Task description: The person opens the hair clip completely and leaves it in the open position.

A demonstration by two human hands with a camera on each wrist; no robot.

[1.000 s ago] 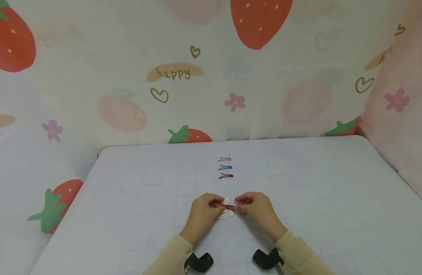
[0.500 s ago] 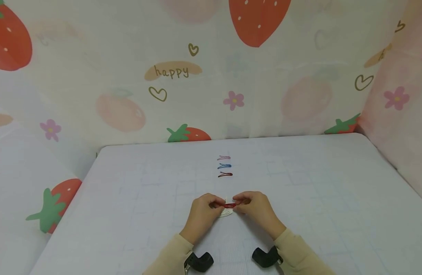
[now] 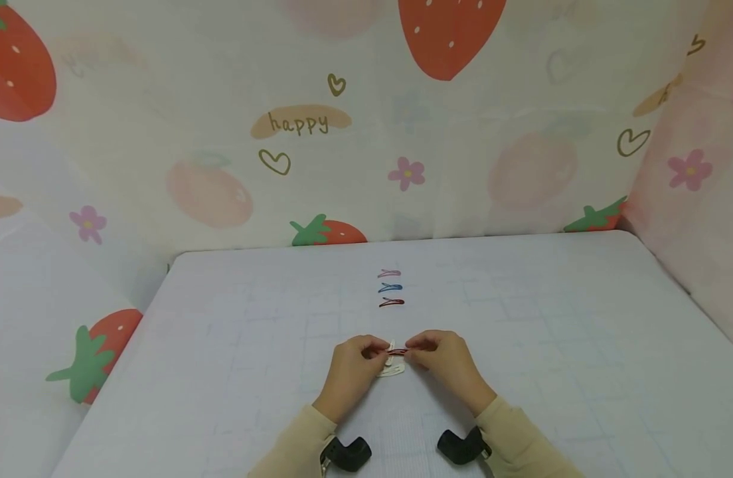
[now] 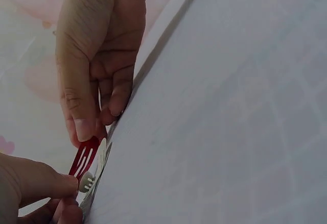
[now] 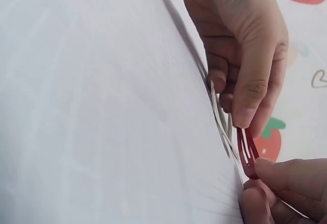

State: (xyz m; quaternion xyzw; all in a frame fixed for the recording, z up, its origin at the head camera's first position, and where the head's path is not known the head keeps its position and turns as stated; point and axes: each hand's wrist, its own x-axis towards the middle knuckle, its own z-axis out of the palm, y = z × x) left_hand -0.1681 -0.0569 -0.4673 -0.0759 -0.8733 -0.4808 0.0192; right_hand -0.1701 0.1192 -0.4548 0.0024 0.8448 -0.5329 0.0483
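A red snap hair clip (image 3: 398, 352) is held level between both hands, just above the table. My left hand (image 3: 356, 365) pinches its left end between thumb and fingers. Its other end is between the thumb and fingertips of my right hand (image 3: 445, 358). In the left wrist view, slots run along the red clip (image 4: 84, 157); in the right wrist view gaps also show along the clip (image 5: 246, 150). Under and in front of it lie several cream hair clips (image 3: 392, 370), partly hidden by the fingers and the red clip.
Farther back on the white table (image 3: 253, 318) lie three splayed hair clips in a column: pink (image 3: 390, 273), blue (image 3: 390, 287) and dark red (image 3: 392, 302). A strawberry-print curtain (image 3: 450, 133) hangs behind the table. Black wrist devices (image 3: 346, 455) sit below the hands.
The red clip has turned slightly between the fingers and risen a little away from me. Both hands keep hold of it, nearly in place. The head view has shifted slightly.
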